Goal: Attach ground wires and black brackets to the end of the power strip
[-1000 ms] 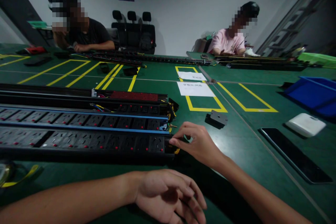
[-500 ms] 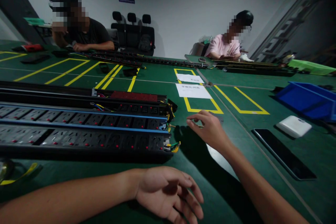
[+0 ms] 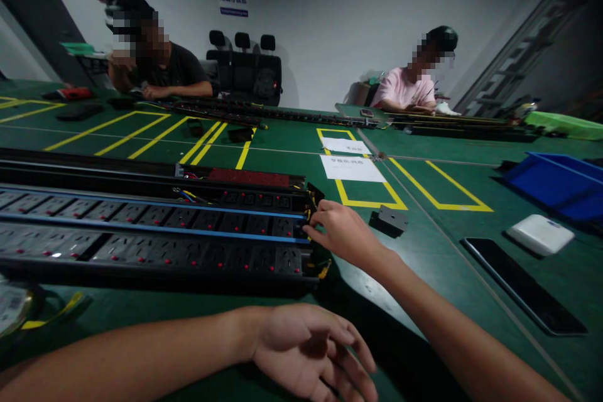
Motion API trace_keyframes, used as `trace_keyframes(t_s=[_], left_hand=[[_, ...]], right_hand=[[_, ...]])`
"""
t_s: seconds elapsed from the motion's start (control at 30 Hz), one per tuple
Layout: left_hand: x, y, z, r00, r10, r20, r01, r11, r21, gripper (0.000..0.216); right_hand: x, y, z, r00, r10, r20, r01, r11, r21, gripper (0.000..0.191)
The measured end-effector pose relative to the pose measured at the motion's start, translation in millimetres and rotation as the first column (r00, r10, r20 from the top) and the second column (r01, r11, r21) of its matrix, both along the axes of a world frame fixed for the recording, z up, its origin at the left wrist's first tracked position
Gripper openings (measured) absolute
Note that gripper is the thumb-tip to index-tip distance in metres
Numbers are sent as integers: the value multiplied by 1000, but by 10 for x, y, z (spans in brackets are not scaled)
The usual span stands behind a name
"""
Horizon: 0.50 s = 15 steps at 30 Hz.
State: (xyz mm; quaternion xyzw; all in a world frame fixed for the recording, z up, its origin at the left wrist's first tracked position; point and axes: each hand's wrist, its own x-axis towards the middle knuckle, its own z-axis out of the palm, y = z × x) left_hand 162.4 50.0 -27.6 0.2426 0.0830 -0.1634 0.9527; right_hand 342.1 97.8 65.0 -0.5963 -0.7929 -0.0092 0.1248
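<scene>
Closed at the fingertips, my right hand (image 3: 342,229) is at the right end of a blue-edged power strip (image 3: 181,217). Its thumb and finger meet where short wires come out, and what they pinch is hidden. A second power strip (image 3: 198,254) with black sockets and red dots lies nearer to me, a yellow-green wire end (image 3: 325,269) sticking out of it. My left hand (image 3: 315,352) lies palm up below the strips, fingers loosely curled and apart, holding nothing. Right of my right hand is a small dark box (image 3: 392,220) with holes in its top.
Behind the strips lies a black channel with a dark red strip (image 3: 249,176). A phone (image 3: 522,286), a white case (image 3: 540,233) and a blue bin (image 3: 556,185) are at right. A tape roll (image 3: 14,308) is at left. Two people (image 3: 176,72) sit across the table.
My right hand has moved left onto the end of the blue-edged strip, its fingertips closing there. The small dark box behind it has come into view. My left hand keeps its pose.
</scene>
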Motion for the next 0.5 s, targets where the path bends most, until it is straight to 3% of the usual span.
trace_keyframes(t_s=[0.27, 0.5], left_hand=[[-1, -33, -98, 999, 18, 50, -16, 999, -48, 36], [-37, -16, 34, 1000, 13, 15, -12, 999, -42, 36]], right_hand=[[37, 36, 51, 972, 196, 130, -203, 978, 47, 26], [114, 67, 59, 965, 240, 106, -242, 970, 3, 28]])
